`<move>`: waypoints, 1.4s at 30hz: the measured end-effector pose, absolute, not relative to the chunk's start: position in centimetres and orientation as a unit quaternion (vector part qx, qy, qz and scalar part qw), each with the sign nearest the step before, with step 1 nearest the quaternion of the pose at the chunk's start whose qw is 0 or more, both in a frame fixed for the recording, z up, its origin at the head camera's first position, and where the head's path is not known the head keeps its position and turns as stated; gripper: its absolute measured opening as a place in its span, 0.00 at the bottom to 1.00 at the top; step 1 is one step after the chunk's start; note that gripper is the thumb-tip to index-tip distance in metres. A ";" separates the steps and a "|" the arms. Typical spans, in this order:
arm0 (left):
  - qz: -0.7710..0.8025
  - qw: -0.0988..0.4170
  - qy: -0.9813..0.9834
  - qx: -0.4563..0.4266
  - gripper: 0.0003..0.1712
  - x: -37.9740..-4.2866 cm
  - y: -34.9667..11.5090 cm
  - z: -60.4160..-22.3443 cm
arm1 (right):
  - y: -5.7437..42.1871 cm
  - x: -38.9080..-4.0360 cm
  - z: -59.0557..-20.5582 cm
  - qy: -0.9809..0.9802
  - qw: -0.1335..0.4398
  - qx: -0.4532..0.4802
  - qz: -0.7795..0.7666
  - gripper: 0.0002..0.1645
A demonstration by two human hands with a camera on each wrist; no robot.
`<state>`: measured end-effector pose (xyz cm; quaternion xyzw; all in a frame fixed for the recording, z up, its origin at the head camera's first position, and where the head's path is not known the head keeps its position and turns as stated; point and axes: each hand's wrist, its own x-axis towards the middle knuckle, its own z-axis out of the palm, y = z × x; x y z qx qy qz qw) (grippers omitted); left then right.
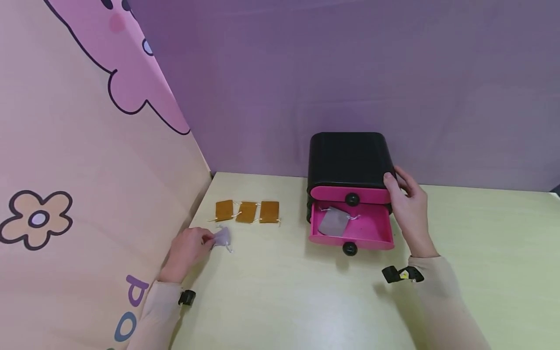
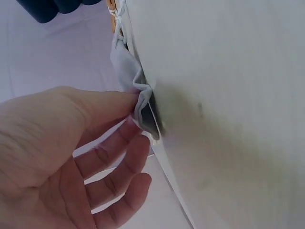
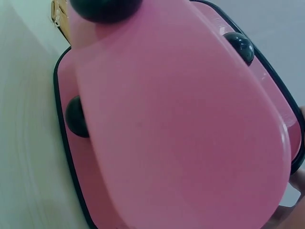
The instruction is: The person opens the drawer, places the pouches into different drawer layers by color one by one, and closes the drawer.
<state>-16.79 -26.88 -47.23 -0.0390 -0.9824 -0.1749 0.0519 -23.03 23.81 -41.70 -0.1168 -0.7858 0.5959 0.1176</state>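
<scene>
My left hand [image 1: 188, 249] pinches a small grey drawstring pouch [image 1: 222, 236] by one end, low over the table at the left. In the left wrist view the pouch [image 2: 125, 67] is creased between thumb and forefinger, while the other fingers stay loosely bent. My right hand [image 1: 410, 214] holds the upper right side of a black drawer cabinet [image 1: 350, 158], its thumb at the front top corner. The cabinet's middle pink drawer [image 1: 369, 242] is pulled out, and a second grey pouch [image 1: 334, 222] lies inside. The top drawer [image 1: 328, 194] is closed.
Three brown drawstring pouches, a left one [image 1: 224, 210], a middle one [image 1: 246, 212] and a right one [image 1: 269, 212], lie in a row on the table [image 1: 280, 291]. A patterned wall [image 1: 109, 194] borders the left side; a purple cloth [image 1: 262, 97] hangs behind.
</scene>
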 end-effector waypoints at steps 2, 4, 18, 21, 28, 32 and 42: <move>-0.181 0.053 -0.981 -0.040 0.05 -16.8 -26.8 -46.9 | 23.9 -23.0 -41.7 -0.784 0.118 -0.119 0.597 0.36; -0.186 0.053 -0.980 -0.042 0.05 -16.8 -26.5 -46.5 | 23.9 -22.9 -41.7 -0.783 0.120 -0.121 0.599 0.36; -0.185 0.064 -0.978 -0.074 0.04 -16.6 -24.7 -45.1 | 23.7 -23.1 -42.0 -0.781 0.124 -0.109 0.602 0.36; -0.188 0.069 -0.977 -0.077 0.04 -16.4 -24.5 -45.0 | 23.6 -23.1 -42.0 -0.782 0.124 -0.107 0.602 0.37; -0.192 0.078 -0.974 -0.088 0.03 -16.4 -23.6 -45.0 | 23.4 -23.2 -42.1 -0.782 0.123 -0.105 0.602 0.37; -0.198 0.082 -0.972 -0.095 0.03 -16.4 -23.0 -44.7 | 23.4 -23.3 -42.1 -0.781 0.125 -0.103 0.603 0.37; -0.205 0.082 -0.969 -0.107 0.03 -16.7 -21.3 -44.4 | 23.7 -23.2 -42.1 -0.783 0.123 -0.105 0.601 0.37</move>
